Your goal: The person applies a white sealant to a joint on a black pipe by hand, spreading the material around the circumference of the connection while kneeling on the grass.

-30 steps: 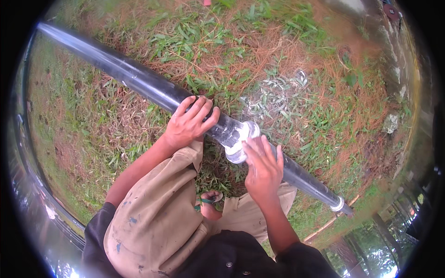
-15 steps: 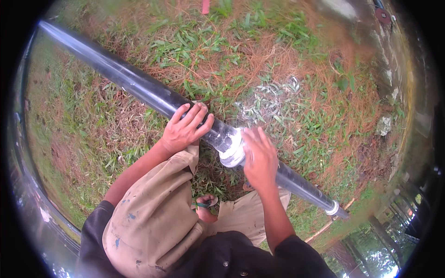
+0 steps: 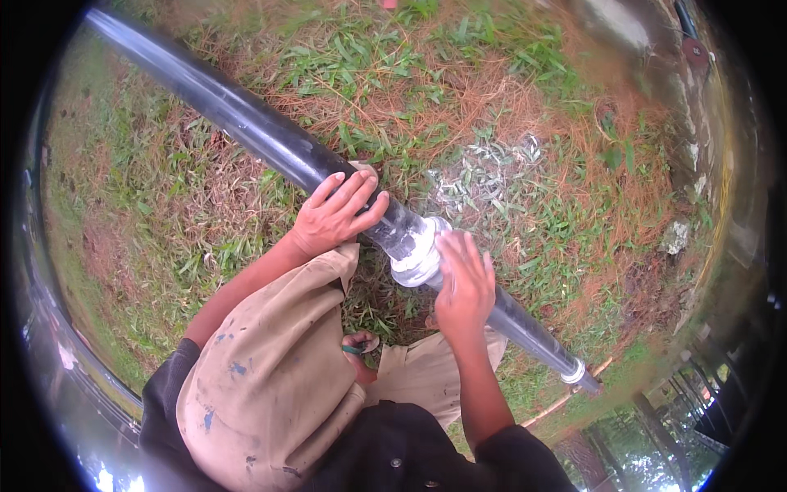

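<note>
A long black pole (image 3: 246,123) runs slantwise from the upper left to the lower right. Around its middle sits a stepped collar (image 3: 416,261) smeared with white. My left hand (image 3: 336,211) grips the black section just left of the collar, its fingers curled over the top. Beyond those fingertips a small pale piece (image 3: 363,167) shows; I cannot tell what it is. My right hand (image 3: 466,283) lies against the collar's right side with its fingers stretched out. Whatever may be under that palm is hidden.
Grass with brown needles (image 3: 459,107) covers the ground, and white dust (image 3: 484,176) speckles it beyond the collar. A pale ring (image 3: 575,371) sits near the pole's lower right end, by a thin stick (image 3: 549,407). At the right runs a rough stone edge (image 3: 684,131).
My right hand has shifted slightly along the collar, and its blur has lessened. The left hand keeps its grip. The whole view has tilted a little.
</note>
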`<state>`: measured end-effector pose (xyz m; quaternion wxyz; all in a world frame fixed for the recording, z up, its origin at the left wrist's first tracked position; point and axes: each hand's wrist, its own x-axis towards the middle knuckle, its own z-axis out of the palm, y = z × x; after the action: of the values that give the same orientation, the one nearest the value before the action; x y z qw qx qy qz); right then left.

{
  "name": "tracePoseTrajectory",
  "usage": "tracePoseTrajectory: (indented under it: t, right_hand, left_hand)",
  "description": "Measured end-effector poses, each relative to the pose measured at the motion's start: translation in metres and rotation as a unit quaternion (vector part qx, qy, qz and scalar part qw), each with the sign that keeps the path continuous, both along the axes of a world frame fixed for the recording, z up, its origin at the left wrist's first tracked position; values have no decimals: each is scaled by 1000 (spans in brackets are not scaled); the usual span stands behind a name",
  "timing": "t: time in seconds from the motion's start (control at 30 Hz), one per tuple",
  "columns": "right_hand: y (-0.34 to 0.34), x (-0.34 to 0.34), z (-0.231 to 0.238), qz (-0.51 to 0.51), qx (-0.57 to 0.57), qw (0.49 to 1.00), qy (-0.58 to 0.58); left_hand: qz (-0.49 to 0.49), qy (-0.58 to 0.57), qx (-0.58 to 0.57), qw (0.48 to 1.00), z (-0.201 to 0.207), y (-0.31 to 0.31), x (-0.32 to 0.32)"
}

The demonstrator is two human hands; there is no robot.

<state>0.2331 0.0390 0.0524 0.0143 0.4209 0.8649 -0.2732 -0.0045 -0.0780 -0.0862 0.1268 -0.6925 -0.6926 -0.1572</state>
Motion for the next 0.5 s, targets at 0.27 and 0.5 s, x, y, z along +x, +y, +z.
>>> tracePoseTrajectory:
  t: [0.27,0.5]
  right_hand:
    - [-20,15,4,31,35,999,-21]
    - [-12,5,14,32,-19,999,-14]
  left_hand:
    - [9,26,33,999,-9,-7,5]
    - [-2,64,69,996,-21,-13,-2]
